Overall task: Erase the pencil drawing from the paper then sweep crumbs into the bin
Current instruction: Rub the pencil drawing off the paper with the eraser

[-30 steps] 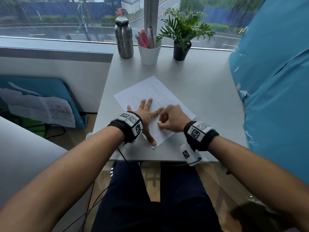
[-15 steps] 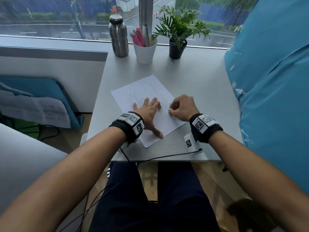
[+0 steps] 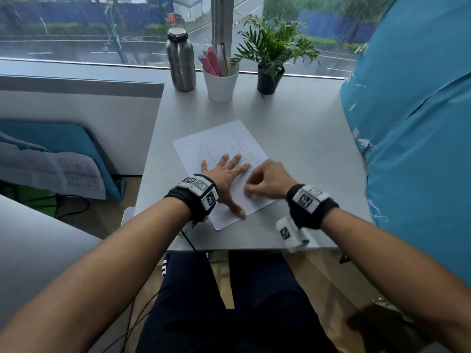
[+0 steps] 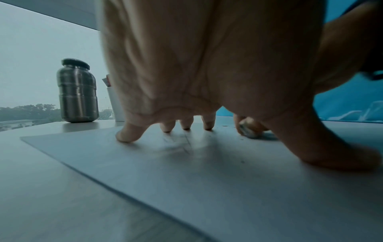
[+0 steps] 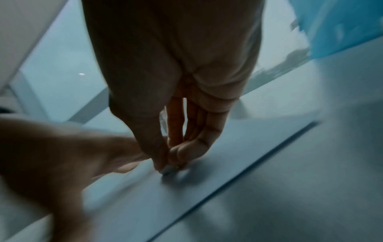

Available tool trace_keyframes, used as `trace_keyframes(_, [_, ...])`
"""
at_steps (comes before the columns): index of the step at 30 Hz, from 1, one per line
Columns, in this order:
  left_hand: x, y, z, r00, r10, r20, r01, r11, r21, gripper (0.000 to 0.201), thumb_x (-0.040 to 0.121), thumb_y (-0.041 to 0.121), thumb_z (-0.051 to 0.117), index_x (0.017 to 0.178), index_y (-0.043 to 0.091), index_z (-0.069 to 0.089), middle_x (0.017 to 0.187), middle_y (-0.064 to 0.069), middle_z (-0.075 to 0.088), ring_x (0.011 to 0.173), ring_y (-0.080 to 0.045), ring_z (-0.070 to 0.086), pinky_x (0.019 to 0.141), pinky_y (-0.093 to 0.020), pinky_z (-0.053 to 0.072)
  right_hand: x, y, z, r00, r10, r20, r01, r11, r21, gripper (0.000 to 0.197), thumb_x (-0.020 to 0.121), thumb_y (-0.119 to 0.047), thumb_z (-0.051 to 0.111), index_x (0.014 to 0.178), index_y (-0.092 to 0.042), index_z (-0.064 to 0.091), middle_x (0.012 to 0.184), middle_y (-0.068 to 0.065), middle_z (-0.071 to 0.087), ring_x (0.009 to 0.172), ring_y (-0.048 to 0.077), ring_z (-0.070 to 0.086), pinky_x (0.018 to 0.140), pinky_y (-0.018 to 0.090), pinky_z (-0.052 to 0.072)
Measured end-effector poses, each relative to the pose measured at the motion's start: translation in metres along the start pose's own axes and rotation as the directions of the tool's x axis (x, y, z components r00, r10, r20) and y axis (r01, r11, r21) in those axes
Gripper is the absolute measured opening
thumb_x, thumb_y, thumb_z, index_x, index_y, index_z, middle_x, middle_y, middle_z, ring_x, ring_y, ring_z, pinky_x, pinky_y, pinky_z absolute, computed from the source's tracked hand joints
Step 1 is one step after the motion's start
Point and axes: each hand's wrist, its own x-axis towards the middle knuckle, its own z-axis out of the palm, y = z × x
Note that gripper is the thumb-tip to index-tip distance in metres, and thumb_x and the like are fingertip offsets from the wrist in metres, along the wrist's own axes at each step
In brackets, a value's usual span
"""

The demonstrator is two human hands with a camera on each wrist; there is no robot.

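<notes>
While spread on one paper (image 3: 219, 146), left hand (image 3: 226, 174) fingers; right hand (image 3: 267, 180) fingers pinching one eraser (image 5: 168, 170).

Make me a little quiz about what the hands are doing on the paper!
1. True or false: the left hand lies flat with spread fingers on the paper.
2. What does the right hand pinch? A) a pencil B) an eraser C) the bottle
3. Fill in: between the bottle and the plant stands a white ____ of pens.

Key: 1 true; 2 B; 3 cup.
</notes>
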Motion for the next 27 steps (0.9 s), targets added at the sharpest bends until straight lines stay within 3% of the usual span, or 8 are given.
trace_keyframes(4, [-0.002, 0.001, -0.001, 1.000, -0.006, 0.007, 0.006, 1.000, -0.015, 0.143, 0.047, 0.071, 0.083, 0.154, 0.041, -0.007, 0.160, 0.012, -0.023, 0.147, -0.021, -0.023, 0.106, -0.076, -0.005, 0.017, 0.019, -0.023, 0.976, 0.108, -0.191, -0.100, 0.994, 0.054, 0.009, 0.070, -0.018, 0.076, 0.077, -0.011, 0.078, 0.074, 0.004, 0.075, 0.063, 0.007, 0.061, 0.055, 0.004, 0.039])
trace_keyframes(6, [0.000, 0.001, -0.001, 1.000, -0.011, 0.004, 0.011, 1.000, 0.000, 0.144, 0.046, 0.072, 0.082, 0.153, 0.041, -0.008, 0.160, 0.012, -0.024, 0.147, -0.021, -0.024, 0.106, -0.076, -0.003, 0.005, 0.002, -0.002, 0.994, 0.000, -0.108, 0.001, 1.000, 0.007, 0.010, 0.070, -0.017, 0.076, 0.077, -0.010, 0.077, 0.075, 0.004, 0.074, 0.062, 0.007, 0.061, 0.054, 0.001, 0.037])
trace_keyframes(9, [0.002, 0.001, 0.000, 1.000, -0.011, 0.011, 0.011, 1.000, 0.007, 0.146, 0.043, 0.074, 0.082, 0.153, 0.041, -0.010, 0.159, 0.012, -0.025, 0.147, -0.020, -0.024, 0.106, -0.077, -0.002, -0.009, -0.010, 0.014, 0.997, -0.076, 0.030, 0.075, 0.997, 0.007, 0.011, 0.072, -0.021, 0.076, 0.077, -0.011, 0.077, 0.073, 0.001, 0.074, 0.065, 0.009, 0.066, 0.059, 0.009, 0.045])
trace_keyframes(14, [-0.001, 0.000, -0.001, 1.000, -0.009, 0.013, 0.009, 1.000, -0.013, 0.143, 0.045, 0.070, 0.084, 0.153, 0.043, -0.007, 0.160, 0.014, -0.023, 0.147, -0.019, -0.023, 0.106, -0.075, -0.006, 0.018, 0.020, -0.025, 0.974, 0.101, -0.202, -0.085, 0.993, 0.086, 0.013, 0.072, -0.020, 0.077, 0.081, -0.012, 0.078, 0.076, 0.003, 0.075, 0.063, 0.007, 0.063, 0.052, 0.001, 0.040])
trace_keyframes(18, [0.002, 0.000, -0.002, 1.000, -0.006, 0.031, 0.005, 1.000, 0.019, 0.146, 0.043, 0.074, 0.082, 0.152, 0.044, -0.011, 0.159, 0.013, -0.027, 0.146, -0.020, -0.025, 0.106, -0.076, -0.003, -0.008, -0.005, 0.013, 0.997, -0.071, -0.025, 0.071, 0.997, 0.029, 0.013, 0.071, -0.021, 0.078, 0.079, -0.011, 0.078, 0.075, 0.002, 0.074, 0.066, 0.008, 0.065, 0.062, 0.013, 0.048])
trace_keyframes(20, [0.001, 0.000, -0.003, 0.999, -0.007, 0.044, 0.006, 0.999, 0.032, 0.145, 0.044, 0.074, 0.082, 0.151, 0.046, -0.012, 0.159, 0.012, -0.027, 0.146, -0.021, -0.026, 0.105, -0.077, -0.003, -0.002, 0.001, 0.004, 0.999, -0.042, -0.017, 0.043, 0.998, 0.053, 0.012, 0.071, -0.021, 0.079, 0.078, -0.012, 0.078, 0.073, 0.001, 0.073, 0.065, 0.007, 0.063, 0.060, 0.015, 0.047])
trace_keyframes(24, [-0.001, 0.004, -0.007, 0.998, -0.028, 0.062, 0.026, 0.999, 0.037, 0.143, 0.046, 0.070, 0.084, 0.150, 0.048, -0.011, 0.159, 0.013, -0.027, 0.146, -0.022, -0.025, 0.104, -0.078, -0.001, 0.020, 0.026, -0.028, 0.968, 0.142, -0.208, -0.118, 0.985, 0.125, 0.012, 0.070, -0.020, 0.077, 0.079, -0.012, 0.079, 0.073, 0.002, 0.073, 0.064, 0.007, 0.063, 0.053, 0.004, 0.039])
trace_keyframes(27, [0.003, 0.005, -0.008, 0.996, -0.042, 0.079, 0.037, 0.997, 0.064, 0.147, 0.042, 0.071, 0.085, 0.148, 0.050, -0.014, 0.158, 0.011, -0.030, 0.146, -0.023, -0.027, 0.102, -0.080, 0.002, 0.003, 0.007, 0.000, 0.997, 0.003, -0.074, 0.001, 0.998, 0.062, 0.013, 0.070, -0.018, 0.079, 0.079, -0.009, 0.078, 0.074, 0.002, 0.073, 0.061, 0.004, 0.061, 0.053, -0.001, 0.038])
